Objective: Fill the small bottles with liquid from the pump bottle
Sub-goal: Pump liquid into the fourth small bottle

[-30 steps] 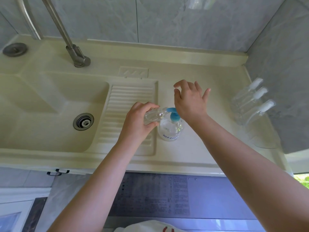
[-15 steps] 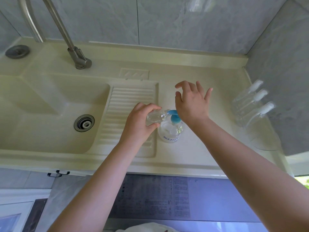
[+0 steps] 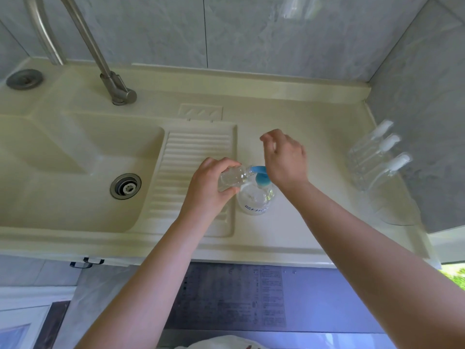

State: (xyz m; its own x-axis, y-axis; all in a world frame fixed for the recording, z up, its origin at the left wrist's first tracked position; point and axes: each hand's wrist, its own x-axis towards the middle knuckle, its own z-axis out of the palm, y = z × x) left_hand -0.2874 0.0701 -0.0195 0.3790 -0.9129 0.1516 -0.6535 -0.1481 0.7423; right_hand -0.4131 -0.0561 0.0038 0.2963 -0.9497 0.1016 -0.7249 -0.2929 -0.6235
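One cream moulded desk [image 3: 314, 117] carried one round clear pump bottle [image 3: 255, 200], blue-headed. Three clear capped small bottles [image 3: 375, 157] lay by the wall. The left hand [image 3: 208, 187] gripped a fourth small bottle [image 3: 232, 177], tilted to the spout; the right hand [image 3: 285, 159], fingers loose, pressed the pump.

Bottles on the surface right of the sink

My left grip [image 3: 208, 183] tilts a small bottle [image 3: 232, 177] at the pump bottle [image 3: 255, 200], my right grip [image 3: 285, 159] above its head; three capped bottles [image 3: 375, 157] lie far right by the wall, the sink [image 3: 75, 157] left.
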